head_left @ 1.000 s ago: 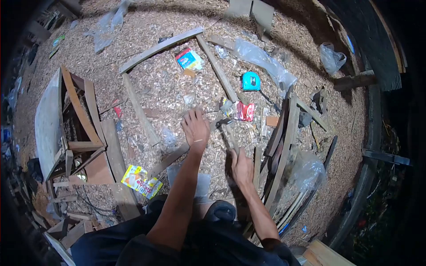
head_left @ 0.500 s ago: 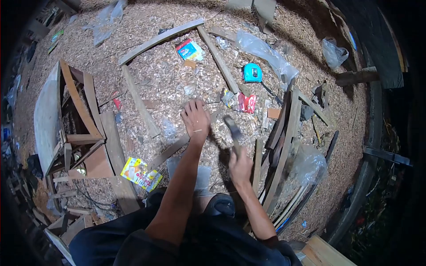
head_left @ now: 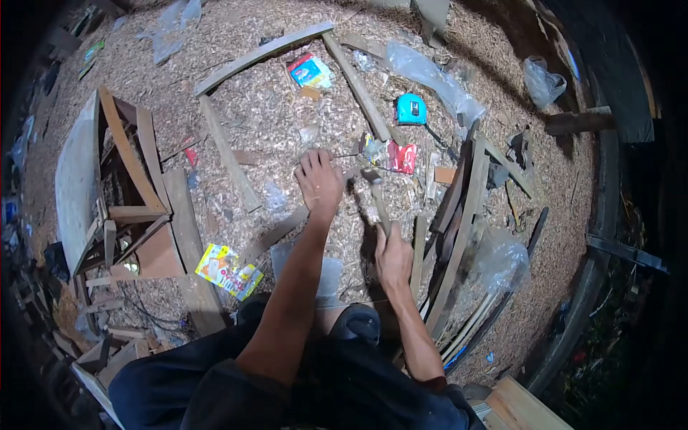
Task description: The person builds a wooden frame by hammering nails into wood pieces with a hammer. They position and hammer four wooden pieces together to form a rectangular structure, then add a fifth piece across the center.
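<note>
My right hand (head_left: 395,261) is closed round the wooden handle of a hammer (head_left: 380,206). The hammer's dark head is low, close to the right end of a wooden strip (head_left: 276,235). Palm down, my left hand (head_left: 319,179) lies across that strip, its fingers stretched forward and slightly apart. Part of the strip is hidden under this hand. Beyond the fingertips lies a thin dark rod, too small to make out. A wooden frame (head_left: 264,59), open on the near side, rests on the ground ahead of my hands.
A turquoise tape measure (head_left: 411,110) and a red wrapper (head_left: 403,158) lie ahead on the wood shavings. Long boards (head_left: 459,233) are stacked at my right. A wooden frame structure (head_left: 132,179) stands at left, near a yellow packet (head_left: 228,271).
The hammer, blurred and raised before, has come down with its head beside the strip's end. My left hand stays on the strip; the view has shifted slightly.
</note>
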`<action>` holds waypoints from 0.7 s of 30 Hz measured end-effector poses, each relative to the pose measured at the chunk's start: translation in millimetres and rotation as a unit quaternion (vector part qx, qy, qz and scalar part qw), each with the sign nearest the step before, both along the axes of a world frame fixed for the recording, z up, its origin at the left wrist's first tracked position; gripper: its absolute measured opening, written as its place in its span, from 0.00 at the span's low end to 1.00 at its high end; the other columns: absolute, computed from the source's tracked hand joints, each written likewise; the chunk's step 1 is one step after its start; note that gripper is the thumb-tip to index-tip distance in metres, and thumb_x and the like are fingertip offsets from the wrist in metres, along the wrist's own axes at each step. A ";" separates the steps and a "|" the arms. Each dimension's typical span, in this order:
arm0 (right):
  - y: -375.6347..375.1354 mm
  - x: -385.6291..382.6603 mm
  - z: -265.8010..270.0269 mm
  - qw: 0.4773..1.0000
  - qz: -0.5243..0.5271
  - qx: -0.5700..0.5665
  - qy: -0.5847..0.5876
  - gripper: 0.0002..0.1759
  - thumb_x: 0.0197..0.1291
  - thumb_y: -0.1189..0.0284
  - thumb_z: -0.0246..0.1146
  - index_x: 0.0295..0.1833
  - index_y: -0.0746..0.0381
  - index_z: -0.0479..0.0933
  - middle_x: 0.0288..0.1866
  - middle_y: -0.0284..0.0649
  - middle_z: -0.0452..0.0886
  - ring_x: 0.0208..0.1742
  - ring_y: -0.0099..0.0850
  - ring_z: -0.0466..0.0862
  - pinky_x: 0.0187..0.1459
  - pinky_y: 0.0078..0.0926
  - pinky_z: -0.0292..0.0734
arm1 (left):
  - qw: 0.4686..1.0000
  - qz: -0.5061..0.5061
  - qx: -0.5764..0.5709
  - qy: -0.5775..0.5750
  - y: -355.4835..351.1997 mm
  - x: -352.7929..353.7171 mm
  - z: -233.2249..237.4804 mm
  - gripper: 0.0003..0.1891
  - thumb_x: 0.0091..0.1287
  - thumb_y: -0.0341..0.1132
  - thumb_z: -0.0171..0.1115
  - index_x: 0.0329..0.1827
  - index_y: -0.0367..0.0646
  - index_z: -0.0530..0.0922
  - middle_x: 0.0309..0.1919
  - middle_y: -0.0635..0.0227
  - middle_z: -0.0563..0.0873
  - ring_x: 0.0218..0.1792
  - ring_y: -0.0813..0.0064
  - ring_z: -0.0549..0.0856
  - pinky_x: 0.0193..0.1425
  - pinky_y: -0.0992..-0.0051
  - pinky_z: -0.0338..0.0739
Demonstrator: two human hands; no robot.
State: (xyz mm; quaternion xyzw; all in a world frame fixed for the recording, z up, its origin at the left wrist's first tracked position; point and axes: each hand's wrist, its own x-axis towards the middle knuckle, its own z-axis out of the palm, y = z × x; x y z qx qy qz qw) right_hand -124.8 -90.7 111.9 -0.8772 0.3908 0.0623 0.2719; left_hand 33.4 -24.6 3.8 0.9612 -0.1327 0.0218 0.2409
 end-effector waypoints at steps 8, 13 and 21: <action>-3.7 -7.8 -42.1 0.999 0.028 -0.038 0.008 0.11 0.69 0.70 0.58 0.48 0.68 0.71 0.19 0.60 0.75 0.26 0.58 0.81 0.26 0.49 0.72 | 0.999 0.003 0.009 -0.042 -3.8 8.5 4.3 0.15 0.56 0.36 0.64 0.45 0.49 0.74 0.45 0.65 0.74 0.55 0.63 0.72 0.60 0.63 0.63; 12.9 -13.6 15.7 0.952 -0.001 -0.008 -0.305 0.08 0.66 0.74 0.59 0.46 0.68 0.73 0.24 0.56 0.78 0.24 0.51 0.82 0.26 0.44 0.75 | 0.999 0.000 0.002 -0.038 -2.3 3.5 3.6 0.13 0.56 0.35 0.60 0.45 0.47 0.74 0.45 0.63 0.73 0.55 0.62 0.72 0.60 0.61 0.62; 12.5 -7.8 -4.0 0.992 0.011 0.026 -0.126 0.09 0.68 0.73 0.58 0.44 0.68 0.70 0.18 0.58 0.75 0.23 0.55 0.81 0.23 0.47 0.71 | 0.999 0.001 0.028 -0.045 -2.7 4.3 3.7 0.14 0.57 0.38 0.63 0.45 0.49 0.74 0.44 0.65 0.75 0.54 0.64 0.73 0.58 0.63 0.65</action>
